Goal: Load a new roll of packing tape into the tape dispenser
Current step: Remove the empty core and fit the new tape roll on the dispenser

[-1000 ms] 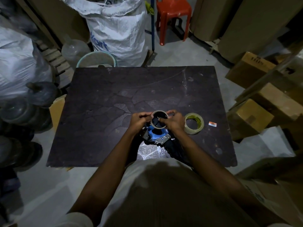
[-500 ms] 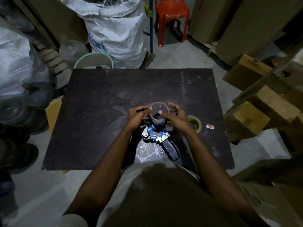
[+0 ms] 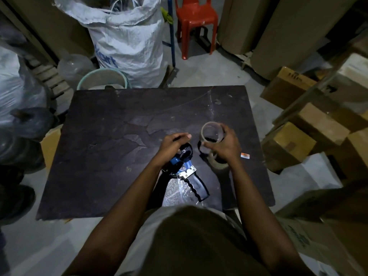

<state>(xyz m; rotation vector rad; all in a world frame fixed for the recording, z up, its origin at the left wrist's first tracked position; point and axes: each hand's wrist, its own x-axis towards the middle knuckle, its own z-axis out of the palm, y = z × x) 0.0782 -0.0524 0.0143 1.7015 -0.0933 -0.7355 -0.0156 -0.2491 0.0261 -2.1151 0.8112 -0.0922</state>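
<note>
**Core in the right hand, dispenser under the left**

Little writing can be read. The white sack (image 3: pixel 127 36) behind the table carries blue letters ending in "art"; the rest is folded away. A carton (image 3: pixel 287 84) to the right has dark print too blurred to read, and a small orange-and-white sticker (image 3: pixel 245 155) on the table shows no legible text.

The left hand (image 3: pixel 172 145) reaches forward with its arm angled in from below, fingers curled down over the front of the dispenser (image 3: pixel 186 168), gripping it by the black spool end. The dispenser lies on the dark table (image 3: pixel 111 148) near its front edge, blue body in the middle, black ridged handle pointing back toward the person, partly over a piece of clear plastic (image 3: pixel 176 192).

The right hand (image 3: pixel 225 145) is raised just right of the left, thumb and fingers closed around a thin, bare-looking ring (image 3: pixel 212 132), held with its opening facing up. Beneath that hand a tape roll (image 3: pixel 215 159) lies flat on the table, mostly hidden, just right of the dispenser and left of the sticker.
</note>
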